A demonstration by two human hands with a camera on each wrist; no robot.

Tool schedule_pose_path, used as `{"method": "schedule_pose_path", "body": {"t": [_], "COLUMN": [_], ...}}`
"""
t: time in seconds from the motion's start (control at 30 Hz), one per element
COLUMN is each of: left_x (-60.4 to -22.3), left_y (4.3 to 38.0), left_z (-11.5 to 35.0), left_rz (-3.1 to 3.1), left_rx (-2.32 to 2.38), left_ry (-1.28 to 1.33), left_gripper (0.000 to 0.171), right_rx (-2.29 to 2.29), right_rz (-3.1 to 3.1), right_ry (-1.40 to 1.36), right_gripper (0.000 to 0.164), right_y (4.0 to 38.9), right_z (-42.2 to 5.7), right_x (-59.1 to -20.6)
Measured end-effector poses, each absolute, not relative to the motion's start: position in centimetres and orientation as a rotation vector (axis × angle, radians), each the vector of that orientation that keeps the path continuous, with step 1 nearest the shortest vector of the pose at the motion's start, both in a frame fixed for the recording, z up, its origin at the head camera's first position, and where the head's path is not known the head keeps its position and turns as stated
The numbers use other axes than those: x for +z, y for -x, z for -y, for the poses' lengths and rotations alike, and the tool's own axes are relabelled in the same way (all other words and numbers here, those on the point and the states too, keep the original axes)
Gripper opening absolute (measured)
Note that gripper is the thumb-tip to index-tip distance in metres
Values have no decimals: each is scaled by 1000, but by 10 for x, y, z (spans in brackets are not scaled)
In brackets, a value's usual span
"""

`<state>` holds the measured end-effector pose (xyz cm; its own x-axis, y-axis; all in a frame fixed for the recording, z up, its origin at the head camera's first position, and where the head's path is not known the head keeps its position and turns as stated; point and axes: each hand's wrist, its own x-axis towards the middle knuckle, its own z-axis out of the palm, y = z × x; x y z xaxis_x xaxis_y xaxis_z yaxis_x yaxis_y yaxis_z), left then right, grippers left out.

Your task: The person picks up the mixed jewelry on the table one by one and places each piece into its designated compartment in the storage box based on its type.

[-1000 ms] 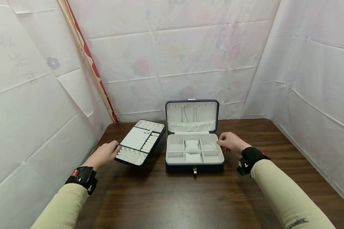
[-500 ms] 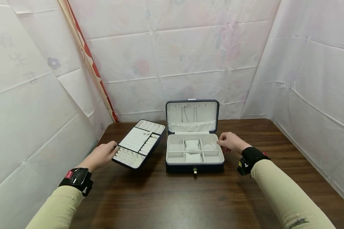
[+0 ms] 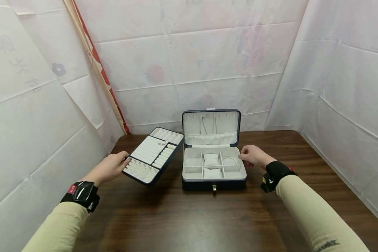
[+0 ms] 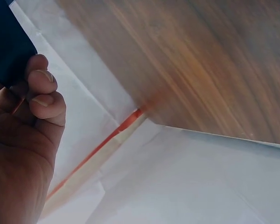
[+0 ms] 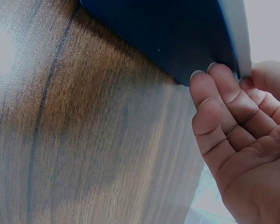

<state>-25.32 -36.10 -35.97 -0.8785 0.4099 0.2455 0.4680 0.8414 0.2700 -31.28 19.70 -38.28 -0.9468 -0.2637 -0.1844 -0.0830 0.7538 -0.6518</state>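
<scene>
In the head view my left hand (image 3: 109,167) grips the near left edge of a tilted jewelry tray (image 3: 146,149), lifted left of the box. Small earrings (image 3: 162,143) sit on its pad beside ring rolls (image 3: 163,156). The left wrist view shows fingers curled at the tray's dark underside (image 4: 9,42). An open navy jewelry box (image 3: 198,186) stands mid-table. My right hand (image 3: 253,156) pinches its right wall, thumb at the rim and fingers against the outer side (image 5: 168,37). Inside are two white cushions (image 3: 211,159) and a bracelet (image 3: 229,158) in the back right compartment.
Necklaces (image 3: 203,126) hang inside the raised lid (image 3: 211,140). A gold clasp (image 3: 214,188) is on the box front. The brown wood table (image 3: 189,220) meets white cloth walls (image 3: 220,59) behind and at both sides.
My left hand has shifted slightly left with the tray, whose far end now sits a little higher and nearer the box lid. The right hand and the box stay still.
</scene>
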Motion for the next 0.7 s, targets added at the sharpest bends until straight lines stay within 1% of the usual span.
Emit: {"method": "schedule_pose_path", "body": {"t": [0.2, 0.4, 0.53, 0.7], "left_x": [-351, -347, -346, -346], "left_y": [253, 252, 251, 251], "left_z": [357, 358, 359, 358], "left_rz": [2835, 2825, 2841, 2834], "left_rx": [-484, -479, -489, -510], "left_ry": [699, 731, 723, 730], "left_gripper": [5, 5, 6, 7], "right_rx": [-979, -993, -1016, -1058], "right_rz": [-2699, -2839, -2948, -2856], "right_ry": [252, 199, 299, 473], "right_gripper": [19, 21, 21, 23], "right_y": [313, 309, 310, 308], "right_z": [-197, -183, -163, -131], "right_x": [-383, -377, -371, -364]}}
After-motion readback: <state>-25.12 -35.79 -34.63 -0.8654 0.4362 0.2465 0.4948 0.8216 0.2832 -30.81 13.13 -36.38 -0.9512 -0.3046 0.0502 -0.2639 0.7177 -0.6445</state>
